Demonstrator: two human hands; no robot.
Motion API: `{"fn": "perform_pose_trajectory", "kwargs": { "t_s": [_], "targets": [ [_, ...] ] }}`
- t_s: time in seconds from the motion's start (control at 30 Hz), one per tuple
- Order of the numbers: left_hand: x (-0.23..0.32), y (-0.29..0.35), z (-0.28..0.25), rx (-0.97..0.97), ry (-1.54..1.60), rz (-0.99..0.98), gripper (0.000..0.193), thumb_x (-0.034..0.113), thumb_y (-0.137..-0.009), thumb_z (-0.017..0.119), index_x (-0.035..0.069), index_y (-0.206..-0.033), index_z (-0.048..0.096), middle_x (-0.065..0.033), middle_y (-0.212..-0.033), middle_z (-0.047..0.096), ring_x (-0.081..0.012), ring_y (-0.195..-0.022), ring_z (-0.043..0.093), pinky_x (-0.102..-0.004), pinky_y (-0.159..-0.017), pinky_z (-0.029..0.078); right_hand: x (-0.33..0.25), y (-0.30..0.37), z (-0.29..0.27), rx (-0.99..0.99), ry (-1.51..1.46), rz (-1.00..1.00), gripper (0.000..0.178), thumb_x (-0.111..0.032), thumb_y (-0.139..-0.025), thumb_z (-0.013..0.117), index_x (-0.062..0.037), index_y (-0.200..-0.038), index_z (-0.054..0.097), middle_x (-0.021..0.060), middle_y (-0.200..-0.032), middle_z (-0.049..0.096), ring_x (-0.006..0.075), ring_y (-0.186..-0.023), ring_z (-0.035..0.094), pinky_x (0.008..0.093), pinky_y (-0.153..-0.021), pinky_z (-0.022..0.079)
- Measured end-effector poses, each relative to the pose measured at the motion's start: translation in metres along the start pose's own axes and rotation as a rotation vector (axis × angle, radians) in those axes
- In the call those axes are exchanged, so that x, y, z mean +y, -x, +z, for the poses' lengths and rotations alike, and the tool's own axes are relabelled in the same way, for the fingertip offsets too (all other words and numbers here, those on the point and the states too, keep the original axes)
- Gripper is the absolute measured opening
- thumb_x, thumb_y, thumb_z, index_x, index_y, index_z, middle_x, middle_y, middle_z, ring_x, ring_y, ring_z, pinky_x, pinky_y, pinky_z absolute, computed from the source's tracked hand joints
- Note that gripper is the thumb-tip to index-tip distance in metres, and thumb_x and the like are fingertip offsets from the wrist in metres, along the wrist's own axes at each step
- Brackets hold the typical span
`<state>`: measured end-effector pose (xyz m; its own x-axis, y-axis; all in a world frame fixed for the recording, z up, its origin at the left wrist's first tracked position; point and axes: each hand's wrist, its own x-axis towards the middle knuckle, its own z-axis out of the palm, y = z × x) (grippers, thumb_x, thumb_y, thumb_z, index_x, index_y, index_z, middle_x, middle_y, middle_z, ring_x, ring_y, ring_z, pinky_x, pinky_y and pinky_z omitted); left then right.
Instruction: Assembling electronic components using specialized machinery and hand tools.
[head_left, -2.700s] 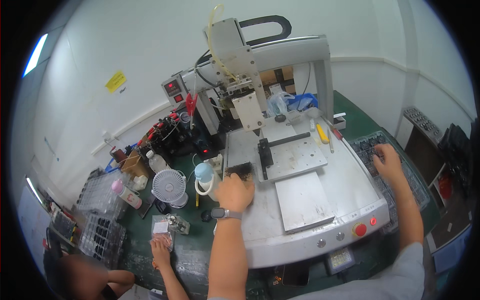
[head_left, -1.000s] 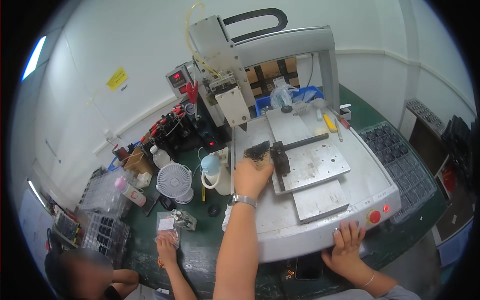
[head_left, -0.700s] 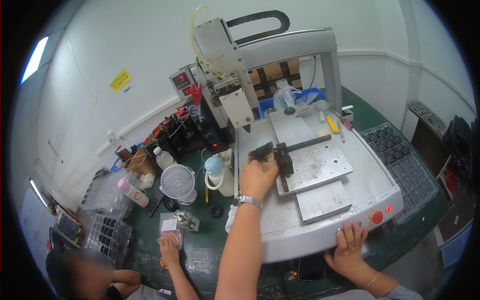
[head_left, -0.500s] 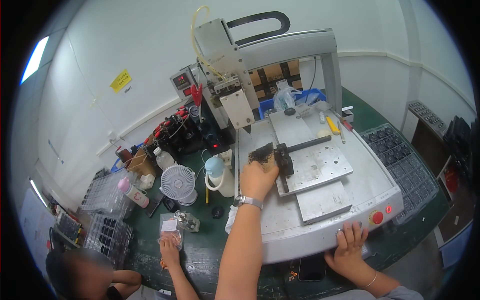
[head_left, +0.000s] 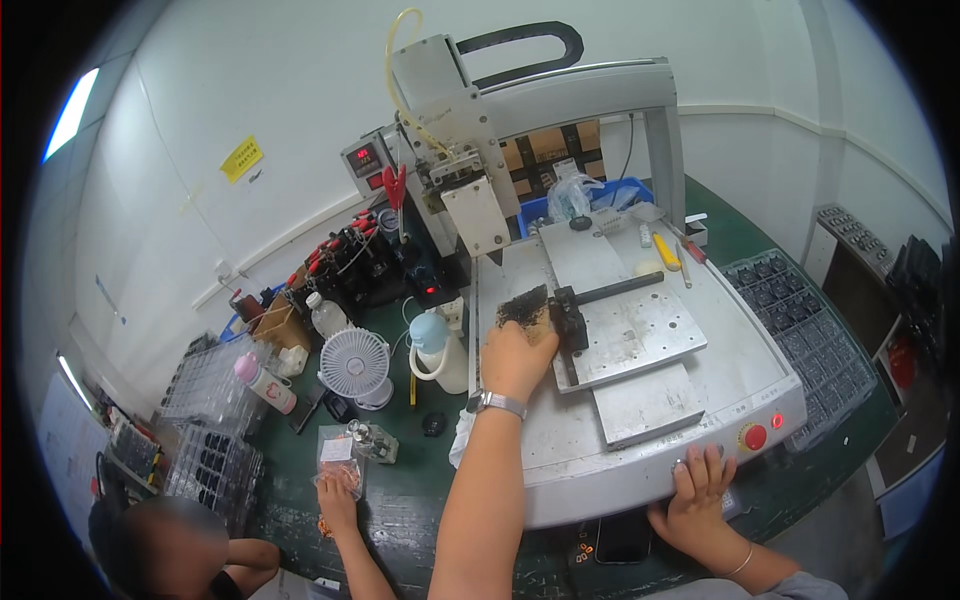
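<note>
My left hand (head_left: 518, 360) reaches onto the bed of a white benchtop machine with its fingers curled. The fingertips sit at the lower edge of a brown pad (head_left: 536, 318) smeared with black. Right beside the thumb stands a black block fixture (head_left: 568, 320) with a dark bar, mounted on a silver plate (head_left: 640, 335); anything inside the fingers is hidden. My right hand (head_left: 697, 503) lies open on the machine's front edge, fingertips at a small button, left of a red stop button (head_left: 752, 436). Above and behind my left hand hangs the machine's tool head (head_left: 475, 215).
Trays of black parts (head_left: 800, 340) lie to the right. On the left are a white fan (head_left: 356, 365), a blue-topped jug (head_left: 437, 355) and a glass bottle (head_left: 375, 442). Another person's hand (head_left: 336, 500) touches a plastic bag. A phone (head_left: 622, 540) lies below the front edge.
</note>
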<state>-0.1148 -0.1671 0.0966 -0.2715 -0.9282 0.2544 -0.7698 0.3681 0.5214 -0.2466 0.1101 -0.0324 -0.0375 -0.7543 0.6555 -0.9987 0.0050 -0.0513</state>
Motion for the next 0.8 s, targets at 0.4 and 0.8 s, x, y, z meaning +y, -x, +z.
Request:
{"fn": "perform_pose_trajectory", "kwargs": {
  "t_s": [0.4,0.8],
  "targets": [
    [-0.023,-0.007,-0.015,0.184,0.376,-0.034,0.042,0.034,-0.071,0.073,0.004,-0.059,0.047,-0.0054,-0.055,0.053,-0.0138,-0.051,0.048,-0.0289,-0.050,0.041,0.039,-0.010,-0.075,0.006,0.054,0.245,0.067,-0.002,-0.062,0.055,0.0030,-0.128,0.041,0.0271,-0.138,0.027,0.0467,-0.129,0.023,0.0535,-0.107,0.015],
    [-0.034,-0.012,-0.019,0.310,0.088,-0.012,0.045,0.038,-0.066,0.075,-0.003,-0.070,0.057,-0.0127,-0.067,0.060,-0.0259,-0.061,0.056,-0.0363,-0.058,0.044,0.086,-0.022,-0.116,-0.032,0.135,0.299,0.041,-0.001,-0.062,0.056,-0.0014,-0.103,0.061,0.0253,-0.126,0.043,0.0453,-0.118,0.037,0.0491,-0.102,0.028]
  ]
}}
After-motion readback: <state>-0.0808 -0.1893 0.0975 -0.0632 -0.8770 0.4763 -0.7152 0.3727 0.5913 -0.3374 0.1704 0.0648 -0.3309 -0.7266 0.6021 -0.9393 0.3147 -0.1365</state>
